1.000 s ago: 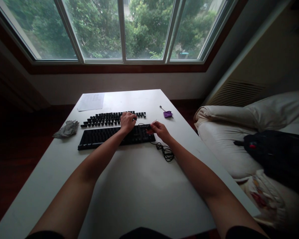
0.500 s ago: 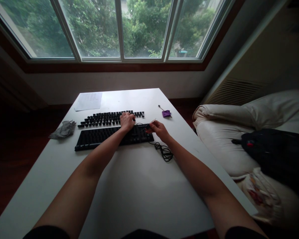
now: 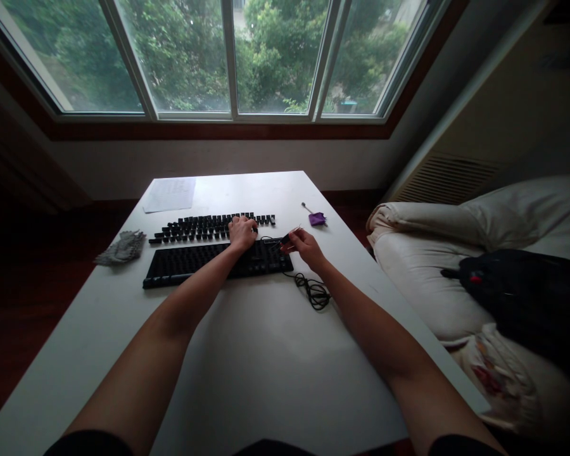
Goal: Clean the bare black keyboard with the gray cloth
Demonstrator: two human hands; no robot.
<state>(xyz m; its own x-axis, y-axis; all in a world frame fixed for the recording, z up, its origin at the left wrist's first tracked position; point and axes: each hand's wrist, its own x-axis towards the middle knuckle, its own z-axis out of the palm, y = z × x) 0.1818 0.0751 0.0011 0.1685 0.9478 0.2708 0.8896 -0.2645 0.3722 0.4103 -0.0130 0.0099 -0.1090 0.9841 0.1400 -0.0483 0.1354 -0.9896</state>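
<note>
A black keyboard point(image 3: 194, 263) lies across the middle of the white table point(image 3: 266, 354). Behind it stand rows of loose black keycaps point(image 3: 194, 227). My left hand point(image 3: 242, 233) rests with curled fingers on the keyboard's far right part, at the edge of the keycap rows. My right hand point(image 3: 303, 243) hovers over the keyboard's right end, pinching a thin wire tool point(image 3: 291, 233) with a small dark keycap at its tip. The keyboard's black cable point(image 3: 313, 292) lies coiled beside my right forearm.
A purple tool point(image 3: 317, 218) lies at the table's far right, a paper sheet point(image 3: 170, 194) at the far left and grey gloves point(image 3: 122, 247) at the left edge. A white sofa point(image 3: 456, 253) with a black bag point(image 3: 527, 297) stands right of the table. Windows fill the back wall.
My right hand has lifted slightly from the keyboard's right end with the wire tool and a keycap. My left hand stays put.
</note>
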